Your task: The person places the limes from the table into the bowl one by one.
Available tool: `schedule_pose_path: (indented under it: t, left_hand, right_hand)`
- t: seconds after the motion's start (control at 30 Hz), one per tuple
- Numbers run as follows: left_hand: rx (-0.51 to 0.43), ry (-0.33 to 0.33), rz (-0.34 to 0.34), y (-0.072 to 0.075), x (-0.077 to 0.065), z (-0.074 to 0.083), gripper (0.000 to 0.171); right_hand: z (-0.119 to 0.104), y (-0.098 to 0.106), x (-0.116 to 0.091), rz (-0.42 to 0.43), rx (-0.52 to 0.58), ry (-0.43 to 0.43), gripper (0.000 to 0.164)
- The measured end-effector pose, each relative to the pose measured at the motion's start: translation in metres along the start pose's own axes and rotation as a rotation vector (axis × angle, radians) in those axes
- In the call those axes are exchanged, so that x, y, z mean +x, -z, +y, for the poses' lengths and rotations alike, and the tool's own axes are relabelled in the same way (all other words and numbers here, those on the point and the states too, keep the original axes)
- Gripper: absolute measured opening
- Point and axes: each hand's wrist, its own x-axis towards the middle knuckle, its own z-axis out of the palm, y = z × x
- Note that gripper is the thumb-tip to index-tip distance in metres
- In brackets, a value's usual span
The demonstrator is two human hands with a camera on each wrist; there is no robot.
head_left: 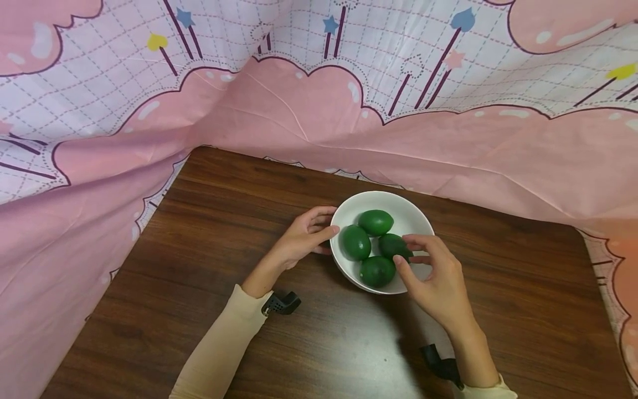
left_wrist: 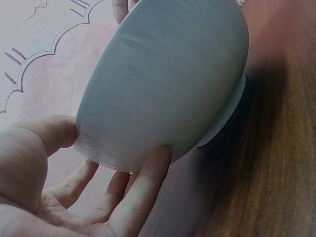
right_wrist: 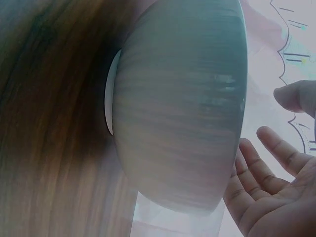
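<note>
A white bowl (head_left: 417, 219) stands on the table with several smooth, dark green oval fruits, avocado-like, inside. My left hand (head_left: 301, 237) holds the bowl's left side. In the left wrist view its thumb (left_wrist: 61, 131) meets the rim while the fingers lie along the outer wall. My right hand (head_left: 438, 277) is over the bowl's right side, thumb and fingertips spread around the rightmost green fruit (head_left: 391, 245). The right wrist view shows a gap between that thumb (right_wrist: 296, 96) and the fingers, with no fruit visible in it.
The dark wooden table (head_left: 199, 233) extends to both sides of the bowl. A pink and white patterned cloth (head_left: 309, 116) hangs behind the table and along its sides. Black wrist mounts (head_left: 281, 303) sit on both forearms.
</note>
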Motion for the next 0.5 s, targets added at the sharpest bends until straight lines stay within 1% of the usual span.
schedule_pose_path:
  t: [0.27,0.4,0.5]
  left_hand:
    - [0.008,-0.004,0.0,-0.001,0.0,0.002,0.051]
    - [0.009,-0.008,0.004,-0.001,0.0,0.0,0.051]
    - [0.009,-0.006,0.012,-0.002,0.0,-0.001,0.051]
  right_hand:
    - [-0.001,0.006,0.002,0.04,-0.01,0.003,0.036]
    - [-0.001,0.01,0.002,0.074,0.024,0.003,0.036]
    - [0.0,0.013,0.001,0.08,0.04,-0.004,0.036]
